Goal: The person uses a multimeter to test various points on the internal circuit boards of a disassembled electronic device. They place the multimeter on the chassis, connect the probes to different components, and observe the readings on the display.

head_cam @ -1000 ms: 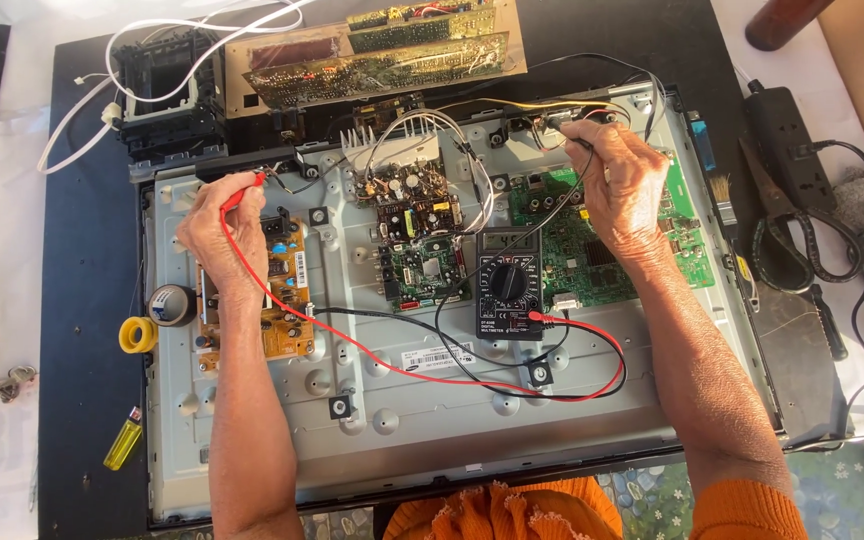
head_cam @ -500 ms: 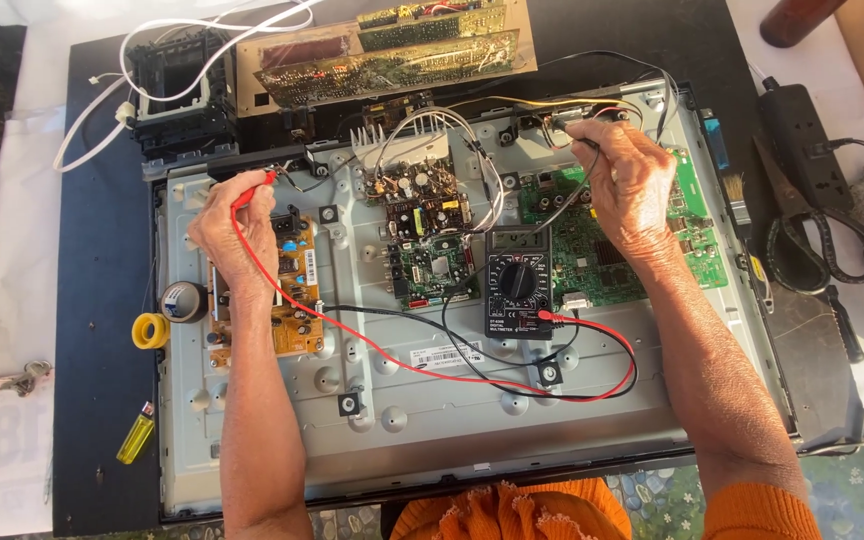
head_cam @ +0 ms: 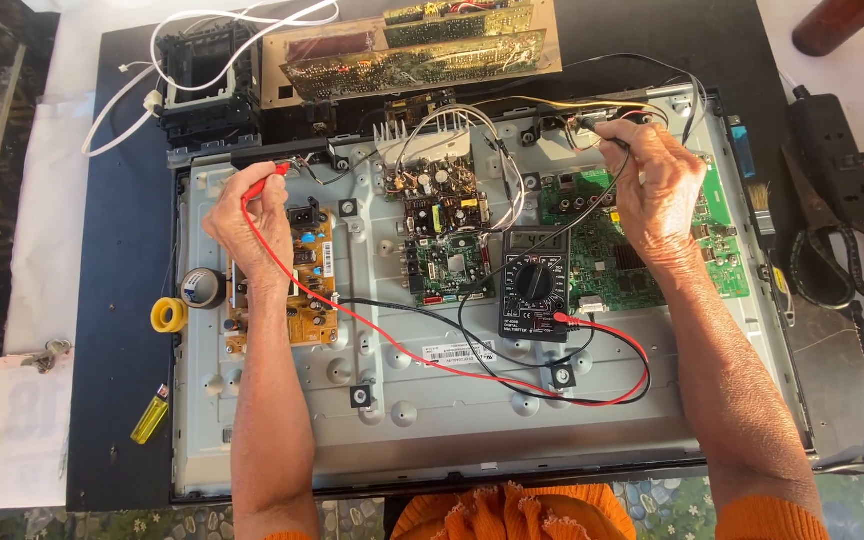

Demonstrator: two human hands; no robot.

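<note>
An opened flat television lies face down, its grey metal back panel [head_cam: 452,420] carrying several circuit boards. My left hand [head_cam: 250,225] grips a red test probe [head_cam: 264,181] over the yellowish power board [head_cam: 304,285] at the left. My right hand [head_cam: 652,185] pinches a black test probe [head_cam: 600,133] at the panel's top edge, above the green main board [head_cam: 652,270]. A black multimeter [head_cam: 535,285] lies on the panel between my arms. Its red lead [head_cam: 432,362] and black lead [head_cam: 492,370] loop across the metal.
A small board with a heat sink [head_cam: 434,185] sits at the centre top. Loose boards [head_cam: 422,50] and a black frame with white cable [head_cam: 197,75] lie beyond the panel. Tape rolls [head_cam: 184,300] and a yellow lighter [head_cam: 150,415] lie left; a brush [head_cam: 762,205] and power strip [head_cam: 832,150] right.
The view has shifted slightly. Both hands stay on their probes at nearly the same places, the left over the power board and the right at the top edge.
</note>
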